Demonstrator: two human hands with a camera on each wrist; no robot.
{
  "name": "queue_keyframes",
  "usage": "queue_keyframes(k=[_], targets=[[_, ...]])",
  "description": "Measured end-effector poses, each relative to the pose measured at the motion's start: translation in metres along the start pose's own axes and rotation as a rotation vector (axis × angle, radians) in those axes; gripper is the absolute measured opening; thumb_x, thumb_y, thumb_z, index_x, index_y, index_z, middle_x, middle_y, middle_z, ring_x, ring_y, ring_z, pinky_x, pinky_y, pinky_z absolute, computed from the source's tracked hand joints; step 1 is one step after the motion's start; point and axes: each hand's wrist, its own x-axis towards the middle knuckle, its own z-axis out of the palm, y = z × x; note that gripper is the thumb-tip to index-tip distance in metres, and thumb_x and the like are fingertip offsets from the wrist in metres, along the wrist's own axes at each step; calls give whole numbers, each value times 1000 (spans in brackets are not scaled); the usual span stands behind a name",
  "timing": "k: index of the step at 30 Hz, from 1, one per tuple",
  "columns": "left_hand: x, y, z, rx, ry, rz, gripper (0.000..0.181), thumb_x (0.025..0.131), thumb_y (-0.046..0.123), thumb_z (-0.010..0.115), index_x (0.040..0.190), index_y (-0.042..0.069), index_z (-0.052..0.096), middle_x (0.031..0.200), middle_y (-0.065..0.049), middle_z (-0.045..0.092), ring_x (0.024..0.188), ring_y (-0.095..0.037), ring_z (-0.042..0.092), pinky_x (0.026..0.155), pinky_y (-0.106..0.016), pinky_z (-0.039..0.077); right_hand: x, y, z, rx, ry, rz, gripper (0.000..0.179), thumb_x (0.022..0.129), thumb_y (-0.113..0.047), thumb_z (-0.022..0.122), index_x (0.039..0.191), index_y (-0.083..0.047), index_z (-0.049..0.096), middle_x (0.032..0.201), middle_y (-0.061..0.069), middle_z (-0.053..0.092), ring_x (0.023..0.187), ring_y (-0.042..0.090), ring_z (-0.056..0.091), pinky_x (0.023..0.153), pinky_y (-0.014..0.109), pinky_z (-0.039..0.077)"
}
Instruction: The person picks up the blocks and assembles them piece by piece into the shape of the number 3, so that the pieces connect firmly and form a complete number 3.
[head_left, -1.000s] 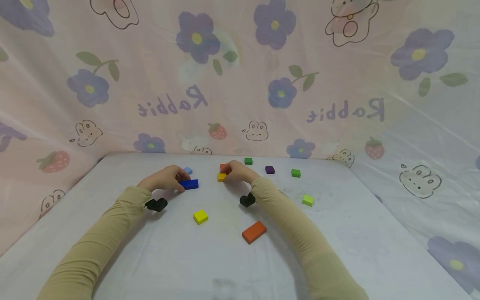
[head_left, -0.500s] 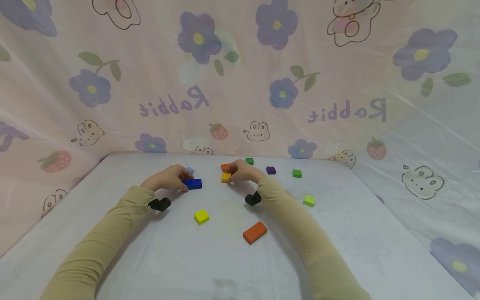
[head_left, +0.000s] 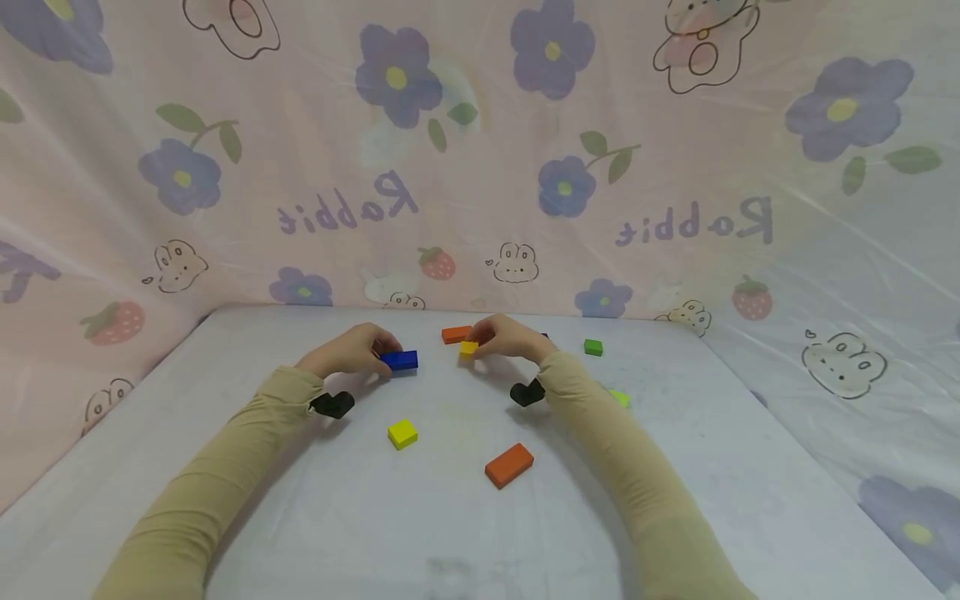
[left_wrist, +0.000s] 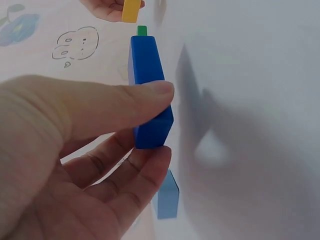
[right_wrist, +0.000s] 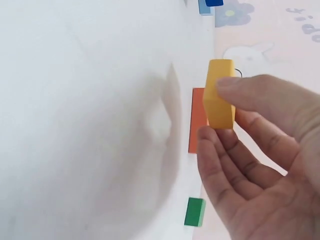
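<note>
In the head view my left hand pinches one end of a long dark blue block. The left wrist view shows the thumb across a face of that blue block and the fingers behind it, its shadow lying apart on the white table. A short yellow-orange block is pinched by my right hand, just to the right of the blue one with a gap between. Seen from the right wrist, the thumb presses the near side of this yellow-orange block, and an orange-red block lies behind it.
A bright yellow block and an orange block lie nearer on the table. To the right are a green block and a partly covered lime block. A light blue block sits by the left hand. A patterned curtain hangs behind.
Both hands have moved to the right and slightly up with their blocks. The light blue and dark green blocks at the back are now hidden behind the hands in the head view.
</note>
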Motion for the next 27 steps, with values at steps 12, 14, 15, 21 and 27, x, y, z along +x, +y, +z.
queue_keyframes(k=[12,14,15,21,27], targets=[[27,29,10,-20,-26,-14,38,78,3,76,115,-1,66,109,-12,66,100,-27,60,93,-42,46,-20,10,-21,-15,4,-77,29,85,-13,72,113,-8,67,105,3,66,98,20,58,91,34,46],[32,33,13,-27,-37,-15,38,78,3,76,114,-1,66,108,-11,67,99,-26,60,92,-41,47,-24,11,-24,-3,1,-70,29,85,-13,72,114,-7,66,106,4,66,99,20,58,91,34,46],[34,35,15,-32,-43,-11,38,78,3,77,114,-1,66,108,-11,67,98,-26,60,92,-40,47,-25,12,-25,5,-1,-70,30,85,-13,72,114,-7,66,107,4,66,100,21,58,92,35,46],[44,45,23,-21,-56,-6,37,76,5,78,111,2,68,105,-8,67,95,-23,59,90,-38,47,-32,16,-30,45,-7,-62,32,85,-12,73,115,-5,66,109,6,65,102,21,59,93,35,46],[53,55,32,-32,-75,-7,38,76,5,79,112,2,68,105,-7,67,95,-22,59,90,-36,47,-38,18,-29,52,-16,-57,30,85,-8,71,114,-4,65,109,7,65,101,21,58,92,34,46]])
